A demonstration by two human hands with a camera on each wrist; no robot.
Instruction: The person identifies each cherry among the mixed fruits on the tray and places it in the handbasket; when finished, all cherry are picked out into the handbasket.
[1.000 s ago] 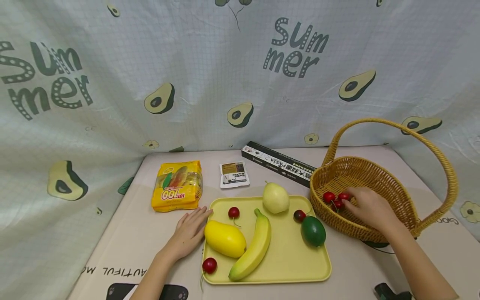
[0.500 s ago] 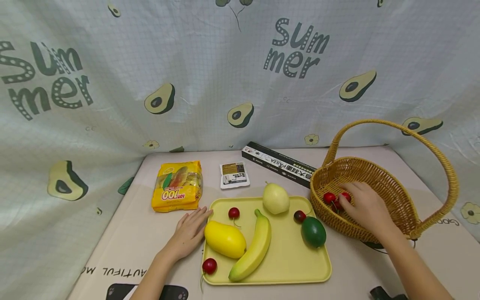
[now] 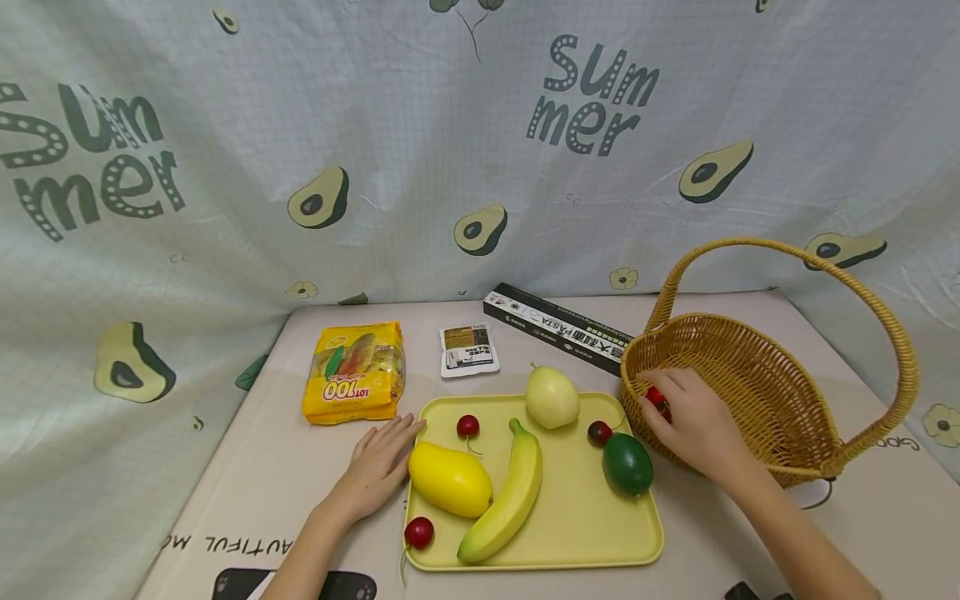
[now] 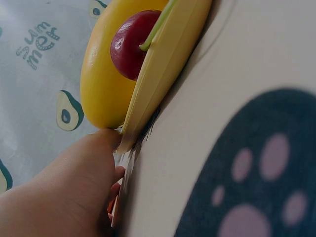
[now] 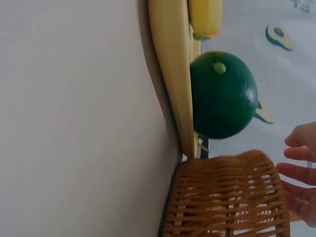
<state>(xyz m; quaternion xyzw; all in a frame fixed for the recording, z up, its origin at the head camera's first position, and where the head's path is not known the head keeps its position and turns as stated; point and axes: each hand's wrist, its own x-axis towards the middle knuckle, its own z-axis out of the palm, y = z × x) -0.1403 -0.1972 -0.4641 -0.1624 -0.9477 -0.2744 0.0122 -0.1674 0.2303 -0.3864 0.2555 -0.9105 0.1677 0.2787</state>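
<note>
My left hand (image 3: 381,471) rests flat beside the left edge of the yellow tray (image 3: 570,533), its thumb touching the rim in the left wrist view. Near it on the tray lie a yellow mango (image 3: 450,479), a banana (image 3: 506,492) and dark red cherries, one (image 3: 418,532) at the front left corner. My right hand (image 3: 693,421) is over the left side of the wicker basket (image 3: 772,383). Its thumb and fingers stand apart around red cherries (image 3: 658,402), mostly hidden by the hand. Spread fingers (image 5: 296,173) show beside the basket in the right wrist view; no grip is visible.
A pear (image 3: 551,396), a dark cherry (image 3: 599,432) and a dark green fruit (image 3: 627,463) are on the tray. Behind stand a yellow snack bag (image 3: 355,372), a small sachet (image 3: 468,350) and a long pasta box (image 3: 558,325). The basket's tall handle (image 3: 847,275) arches over it.
My right hand has moved left inside the basket, from the right side of the cherries to over them, covering most of them. The left hand has stayed where it was.
</note>
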